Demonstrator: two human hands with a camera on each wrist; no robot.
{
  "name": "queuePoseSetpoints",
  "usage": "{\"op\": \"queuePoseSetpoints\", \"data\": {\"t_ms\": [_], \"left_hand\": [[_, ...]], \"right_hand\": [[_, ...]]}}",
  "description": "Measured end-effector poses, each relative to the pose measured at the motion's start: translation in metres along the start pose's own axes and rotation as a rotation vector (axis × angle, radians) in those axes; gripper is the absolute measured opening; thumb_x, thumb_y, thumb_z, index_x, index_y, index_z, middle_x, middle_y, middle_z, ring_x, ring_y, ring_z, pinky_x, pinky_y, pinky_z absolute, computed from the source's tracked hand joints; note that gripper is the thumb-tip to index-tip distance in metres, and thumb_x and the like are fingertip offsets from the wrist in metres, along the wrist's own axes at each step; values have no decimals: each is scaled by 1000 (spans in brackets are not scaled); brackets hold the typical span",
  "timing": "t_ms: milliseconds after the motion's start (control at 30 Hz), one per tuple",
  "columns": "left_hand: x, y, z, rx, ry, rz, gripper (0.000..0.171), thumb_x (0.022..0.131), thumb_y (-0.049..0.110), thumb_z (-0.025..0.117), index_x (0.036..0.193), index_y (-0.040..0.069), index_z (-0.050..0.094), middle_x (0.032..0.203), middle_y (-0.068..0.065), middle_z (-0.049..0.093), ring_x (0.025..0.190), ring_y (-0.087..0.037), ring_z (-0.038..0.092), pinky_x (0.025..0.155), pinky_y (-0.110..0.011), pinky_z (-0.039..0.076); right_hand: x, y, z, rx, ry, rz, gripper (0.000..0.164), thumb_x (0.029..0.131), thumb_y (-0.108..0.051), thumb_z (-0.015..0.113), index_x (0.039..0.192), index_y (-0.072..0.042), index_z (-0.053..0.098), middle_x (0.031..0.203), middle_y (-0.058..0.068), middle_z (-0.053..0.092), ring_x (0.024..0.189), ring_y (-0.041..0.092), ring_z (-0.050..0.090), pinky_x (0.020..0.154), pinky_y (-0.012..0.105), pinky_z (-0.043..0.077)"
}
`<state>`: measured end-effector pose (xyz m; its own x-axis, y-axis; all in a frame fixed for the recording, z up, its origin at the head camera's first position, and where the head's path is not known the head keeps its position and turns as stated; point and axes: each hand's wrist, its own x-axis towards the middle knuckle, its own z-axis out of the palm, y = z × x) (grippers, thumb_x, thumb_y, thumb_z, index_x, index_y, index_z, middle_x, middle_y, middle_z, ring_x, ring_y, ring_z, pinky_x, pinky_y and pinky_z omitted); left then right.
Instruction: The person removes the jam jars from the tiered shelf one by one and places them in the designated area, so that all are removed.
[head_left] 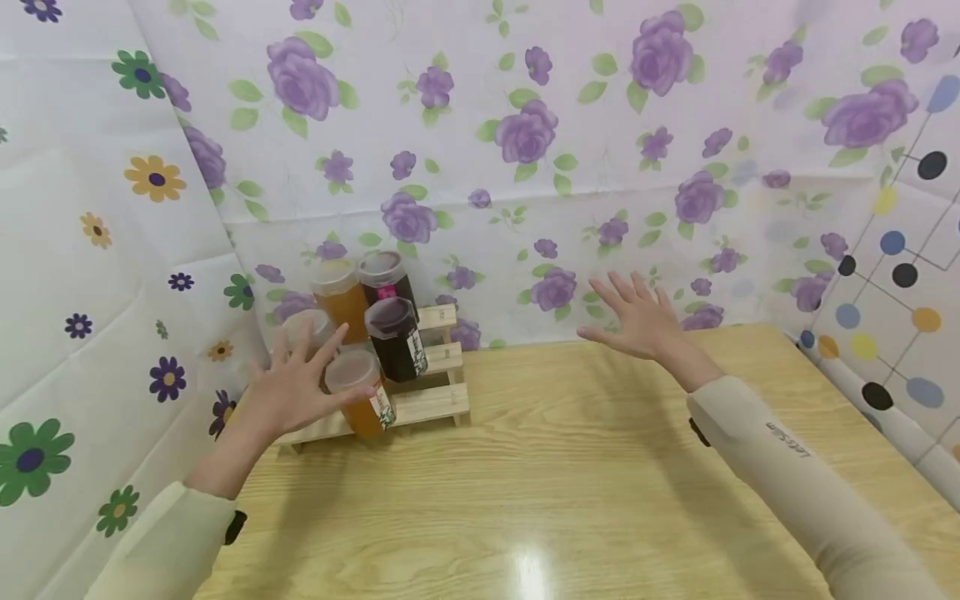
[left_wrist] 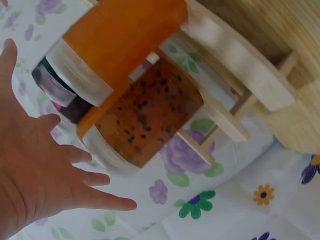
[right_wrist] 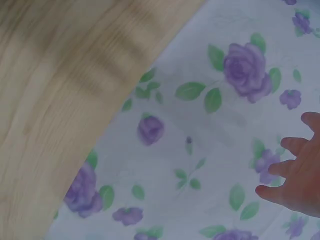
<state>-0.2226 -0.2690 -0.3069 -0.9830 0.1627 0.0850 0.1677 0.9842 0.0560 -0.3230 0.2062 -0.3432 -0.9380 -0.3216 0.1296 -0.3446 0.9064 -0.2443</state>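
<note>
My left hand is spread, fingers apart, over the left side of a stepped wooden rack holding several lidded jars. It overlaps an orange jar on the front step in the head view. A dark jar stands on the middle step, with another dark jar and an amber jar behind. Seen from the left wrist, a jar with dark seeds lies beyond the fingertips, and nothing is in that hand. My right hand is raised with spread fingers, holding nothing.
The rack stands at the back left of a wood-grain table. A floral curtain hangs behind the table. Flower-printed cloth covers the left side, and a dotted cloth lines the right.
</note>
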Motion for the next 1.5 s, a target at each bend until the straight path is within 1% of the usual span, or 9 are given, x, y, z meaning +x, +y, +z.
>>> {"op": "queuePoseSetpoints", "data": {"t_ms": [167, 400, 500, 667, 833, 1033, 1167, 1400, 1500], "left_hand": [[-3, 2, 9, -41, 108, 21, 101, 80, 77, 54, 159, 31, 9, 162, -24, 6, 143, -59, 8, 97, -86, 13], [-7, -15, 34, -292, 381, 26, 107, 77, 57, 74, 158, 14, 18, 160, -26, 13, 144, -51, 16, 105, -78, 16], [-10, -23, 48, -401, 441, 2, 114, 75, 50, 79, 158, 10, 12, 161, -26, 11, 145, -53, 13, 108, -77, 13], [-15, -37, 72, -622, 356, -85, 123, 77, 40, 82, 158, 13, -6, 163, -21, -9, 148, -51, -4, 108, -78, 7], [-17, -63, 82, -843, 171, -292, 118, 88, 45, 70, 153, 20, -25, 161, -14, -24, 148, -45, -16, 112, -74, 6], [-12, -85, 100, -1028, -44, -431, 115, 91, 47, 64, 147, 29, -35, 159, -14, -28, 148, -47, -12, 116, -68, 15], [-10, -87, 118, -1099, -25, -463, 118, 90, 38, 69, 148, 32, -33, 162, -14, -19, 150, -44, -3, 117, -63, 20], [-13, -92, 136, -1190, 50, -479, 112, 89, 27, 73, 153, 38, -18, 164, -13, -6, 152, -36, -8, 121, -60, 12], [-16, -92, 142, -1249, 114, -529, 109, 87, 20, 75, 153, 47, -7, 165, -9, 5, 150, -28, 14, 113, -42, 36]], "right_hand": [[19, -28, 0, 71, 54, -30, 89, 89, -69, 49, 159, -25, 14, 165, 12, 10, 150, 47, 3, 115, 71, 4], [50, -78, 2, 270, 115, -104, 89, 90, -62, 55, 157, -16, 20, 163, 10, 21, 150, 40, 17, 117, 66, 18], [64, -99, 3, 382, 121, -134, 86, 92, -56, 57, 157, -13, 21, 162, 11, 24, 149, 36, 23, 118, 59, 23], [84, -130, 5, 516, 86, -116, 85, 92, -57, 56, 157, -16, 20, 162, 8, 23, 150, 30, 23, 121, 52, 23], [98, -167, 8, 615, 79, -98, 88, 91, -55, 59, 157, -13, 20, 161, 9, 25, 148, 30, 28, 120, 49, 26], [113, -208, 23, 788, 77, -47, 89, 89, -49, 66, 157, -12, 19, 157, 12, 34, 143, 33, 36, 116, 48, 33], [122, -226, 28, 867, 78, -49, 92, 87, -42, 71, 156, -11, 19, 156, 12, 35, 144, 32, 34, 118, 49, 31], [131, -244, 29, 978, 43, -40, 96, 84, -35, 77, 157, -15, 18, 158, 9, 33, 146, 30, 32, 119, 48, 29], [136, -253, 32, 1000, 25, -24, 97, 84, -33, 77, 157, -17, 17, 159, 7, 30, 146, 28, 32, 118, 45, 32]]}}
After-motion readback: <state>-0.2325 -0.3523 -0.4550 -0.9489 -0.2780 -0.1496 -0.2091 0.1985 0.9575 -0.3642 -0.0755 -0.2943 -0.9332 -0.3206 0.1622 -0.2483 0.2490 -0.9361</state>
